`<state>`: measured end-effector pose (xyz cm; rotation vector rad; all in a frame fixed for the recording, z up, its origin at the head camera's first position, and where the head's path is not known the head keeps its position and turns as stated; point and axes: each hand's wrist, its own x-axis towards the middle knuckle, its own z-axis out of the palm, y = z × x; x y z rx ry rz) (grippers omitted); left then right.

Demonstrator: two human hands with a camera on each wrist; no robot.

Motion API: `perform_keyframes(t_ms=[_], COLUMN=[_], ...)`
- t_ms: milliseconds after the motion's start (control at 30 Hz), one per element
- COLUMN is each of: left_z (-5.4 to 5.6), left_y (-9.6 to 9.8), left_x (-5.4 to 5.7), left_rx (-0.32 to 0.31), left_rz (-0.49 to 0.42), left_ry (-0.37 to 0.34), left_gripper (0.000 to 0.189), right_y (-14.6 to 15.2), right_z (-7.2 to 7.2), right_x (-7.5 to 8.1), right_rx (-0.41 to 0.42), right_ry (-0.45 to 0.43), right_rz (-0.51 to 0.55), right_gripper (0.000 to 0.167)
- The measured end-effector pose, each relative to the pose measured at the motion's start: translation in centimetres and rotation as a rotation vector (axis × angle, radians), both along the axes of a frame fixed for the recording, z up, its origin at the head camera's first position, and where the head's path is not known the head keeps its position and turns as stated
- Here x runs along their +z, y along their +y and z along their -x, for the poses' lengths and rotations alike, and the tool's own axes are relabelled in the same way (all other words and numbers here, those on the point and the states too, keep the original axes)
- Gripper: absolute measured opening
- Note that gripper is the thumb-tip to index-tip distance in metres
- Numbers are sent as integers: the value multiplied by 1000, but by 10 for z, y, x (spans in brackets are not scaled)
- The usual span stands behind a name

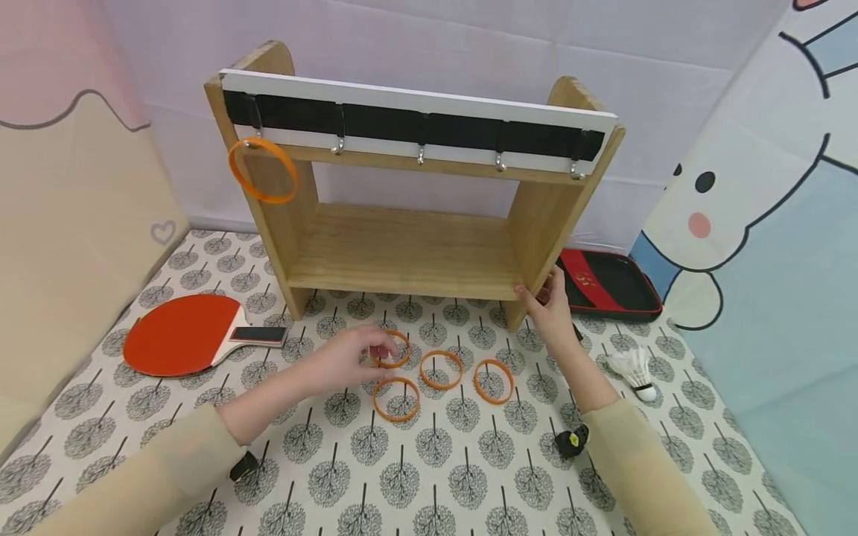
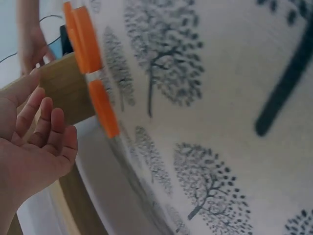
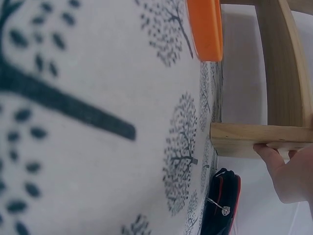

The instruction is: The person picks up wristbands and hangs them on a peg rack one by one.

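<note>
Over the patterned cloth, my left hand [image 1: 348, 357] hovers beside several orange rings [image 1: 441, 370], its fingers overlapping the back left ring [image 1: 397, 350] in the head view. Loosely bent fingers [image 2: 57, 120] with nothing between them show in the left wrist view. My right hand [image 1: 551, 309] grips the lower right side panel of a wooden rack [image 1: 415, 249], thumb at its front edge; the right wrist view also shows this hand [image 3: 293, 176] on the wood. Another orange ring [image 1: 290, 167] hangs from the leftmost metal hook of the rack's black-and-white rail [image 1: 382, 119].
A red table tennis paddle [image 1: 181, 335] lies at left. Right of the rack are a black and red case [image 1: 623, 283] and a shuttlecock [image 1: 635, 372]. Small black objects lie near my left sleeve [image 1: 243, 467] and right sleeve [image 1: 643, 461]. Hanging fabric stands behind the rack.
</note>
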<state>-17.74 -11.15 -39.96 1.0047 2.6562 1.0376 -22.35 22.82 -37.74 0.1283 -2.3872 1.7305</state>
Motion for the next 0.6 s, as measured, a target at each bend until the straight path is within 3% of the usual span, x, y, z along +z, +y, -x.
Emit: perform_keyframes(t_ms=[233, 400, 600], left_z=[6, 8, 10], left_y=[5, 8, 12], left_x=[-19, -24, -27], left_rx=[-96, -106, -102], left_rz=[142, 216, 253], left_ry=[88, 127, 156], left_gripper=[24, 12, 13], right_y=[1, 1, 1], right_z=[-1, 0, 0], right_x=[0, 0, 0], right_rx=[10, 8, 12], right_ry=[-2, 6, 16], right_rz=[-10, -10, -7], right_gripper=[59, 59, 58])
